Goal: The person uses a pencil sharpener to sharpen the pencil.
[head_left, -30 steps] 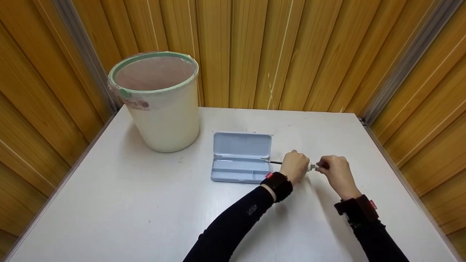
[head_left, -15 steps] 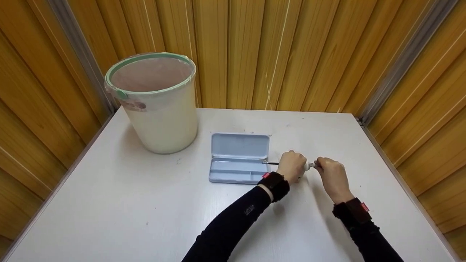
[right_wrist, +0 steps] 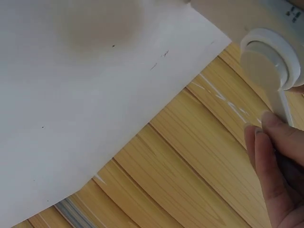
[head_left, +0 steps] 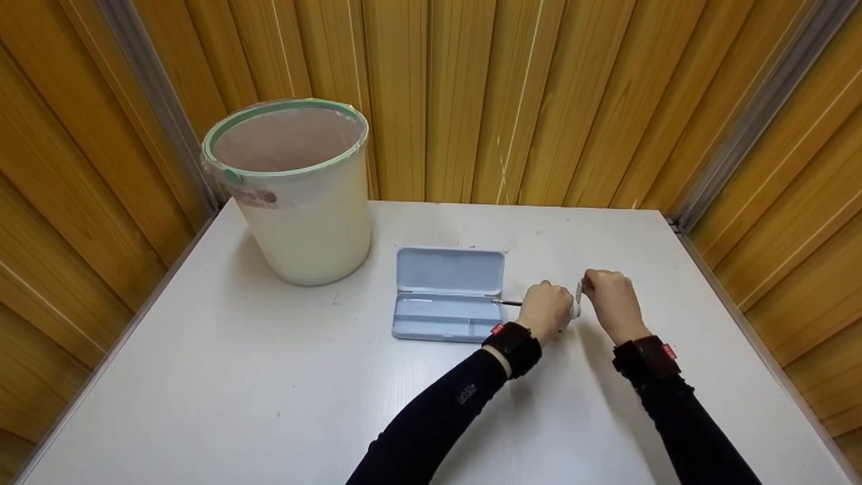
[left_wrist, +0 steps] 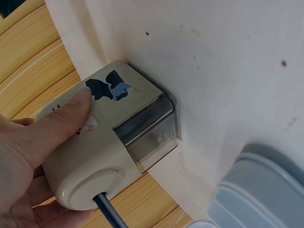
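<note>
A beige crank pencil sharpener point(left_wrist: 90, 154) with dark animal pictures sits on the table, its clear shavings drawer point(left_wrist: 151, 145) facing the camera in the left wrist view. My left hand point(head_left: 544, 307) grips its body, thumb on top, and mostly hides it in the head view. Out of the hole at its left end sticks a dark pencil point(left_wrist: 110, 211). On the opposite end is a white crank handle point(right_wrist: 280, 107). My right hand point(head_left: 613, 302) pinches the end of that crank between thumb and fingers; the crank points upward in the head view.
A light blue pencil case point(head_left: 431, 305) lies with its lid up, left of the sharpener, near the pencil's outer end. At the back left of the white table point(head_left: 269, 384) stands a cream bin point(head_left: 310, 229) with a green rim and plastic liner. Wood-patterned walls surround the table.
My right hand has swung slightly up and around with the crank, which pointed rightward earlier and now stands up. My left hand, the sharpener and the pencil stay about where they were.
</note>
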Available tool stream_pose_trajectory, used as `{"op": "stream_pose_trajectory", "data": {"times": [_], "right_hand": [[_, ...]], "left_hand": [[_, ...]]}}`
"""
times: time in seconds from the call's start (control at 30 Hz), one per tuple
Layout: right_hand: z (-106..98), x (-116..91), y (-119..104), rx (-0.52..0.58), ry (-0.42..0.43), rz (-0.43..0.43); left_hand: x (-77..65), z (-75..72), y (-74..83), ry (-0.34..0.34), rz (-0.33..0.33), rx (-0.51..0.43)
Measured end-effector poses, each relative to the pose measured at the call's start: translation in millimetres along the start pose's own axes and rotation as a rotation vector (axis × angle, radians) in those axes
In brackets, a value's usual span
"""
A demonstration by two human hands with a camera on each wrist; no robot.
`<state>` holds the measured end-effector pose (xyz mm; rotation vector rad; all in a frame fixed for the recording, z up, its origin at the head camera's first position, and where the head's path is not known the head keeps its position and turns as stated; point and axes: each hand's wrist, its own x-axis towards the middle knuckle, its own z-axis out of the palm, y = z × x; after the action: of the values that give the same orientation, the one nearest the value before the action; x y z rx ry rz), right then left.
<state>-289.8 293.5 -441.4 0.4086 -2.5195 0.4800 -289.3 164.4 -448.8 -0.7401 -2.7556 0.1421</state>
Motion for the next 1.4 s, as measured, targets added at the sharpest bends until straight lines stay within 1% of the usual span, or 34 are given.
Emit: {"op": "stream_pose_trajectory", "data": {"times": [0.2, 0.3, 0.4, 0.6, 0.67, 0.77, 0.83, 1.0, 1.13, 1.27, 1.4], "right_hand": [[15, 7, 12, -0.01, -0.026, -0.048], [23, 7, 20, 0.012, -0.044, -0.035], [26, 8, 27, 0.054, -0.067, -0.011], [31, 6, 31, 0.089, -0.085, 0.01], [34, 4, 32, 0.086, -0.126, 0.016], [38, -2, 32, 0.082, -0.213, 0.011], [39, -4, 32, 0.081, -0.26, 0.015], [37, -4, 35, 0.113, -0.327, 0.039], [35, -3, 38, 0.153, -0.392, 0.063], [35, -4, 39, 0.169, -0.416, 0.047], [35, -6, 36, 0.147, -0.408, 0.013]], "left_hand": [[-0.5, 1.1, -2.1, 0.041, -0.006, 0.012], [0.0, 1.6, -1.0, 0.047, -0.002, 0.014], [-0.3, 1.8, 0.2, 0.053, -0.007, 0.011], [-2.7, 4.4, 0.1, 0.081, 0.013, 0.045], [-3.0, 4.5, -0.2, 0.079, 0.02, 0.059], [-2.6, 4.5, 0.0, 0.066, 0.019, 0.069], [-1.9, 4.2, 0.3, 0.052, 0.014, 0.062], [-0.8, 3.4, 2.4, 0.023, 0.019, 0.057], [-0.4, 2.8, 2.9, 0.019, 0.035, 0.059], [0.6, 2.2, 1.1, 0.03, 0.031, 0.041], [0.5, 2.9, -0.7, 0.035, 0.032, 0.043]]}}
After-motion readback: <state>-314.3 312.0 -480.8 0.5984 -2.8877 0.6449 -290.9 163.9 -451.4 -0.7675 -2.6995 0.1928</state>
